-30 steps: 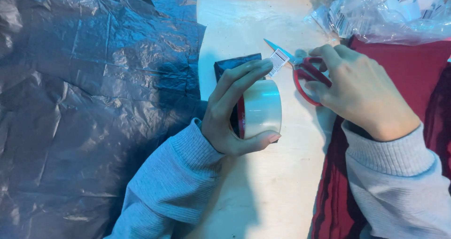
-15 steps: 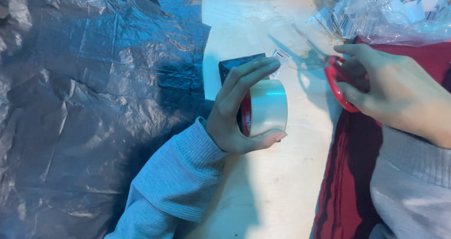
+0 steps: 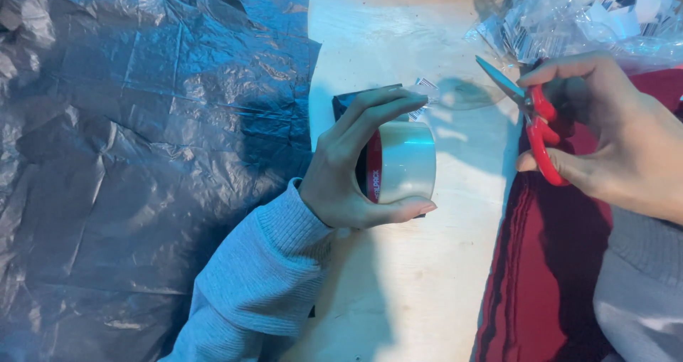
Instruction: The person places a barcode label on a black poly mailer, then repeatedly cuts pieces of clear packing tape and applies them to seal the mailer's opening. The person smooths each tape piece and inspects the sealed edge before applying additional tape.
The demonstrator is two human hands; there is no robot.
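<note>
two hands are at work over a pale wooden tabletop (image 3: pixel 398 291). the left hand (image 3: pixel 348 170) is wrapped round a roll of clear packing tape (image 3: pixel 400 161), fingers curled over the top and thumb pressed under the bottom edge. the roll stands on edge, its round axis running left to right, the red core facing the palm. a loose strip of clear tape (image 3: pixel 455 93) stretches from the roll's top up and to the right, its long axis slanting toward the other hand.

the right hand (image 3: pixel 619 134) grips red-handled scissors (image 3: pixel 530 116), fingers through and around the loops. the blades point up and to the left, toward the free end of the strip, and look nearly closed. the scissors sit well right of the roll, with the strip between them.

a small dark block (image 3: pixel 356 99) lies just behind the roll. crumpled grey plastic sheeting (image 3: pixel 142 156) covers the left side, dark red cloth (image 3: pixel 548 277) lies under the right hand, and a clear bag of printed labels (image 3: pixel 569 20) sits at the upper right.
</note>
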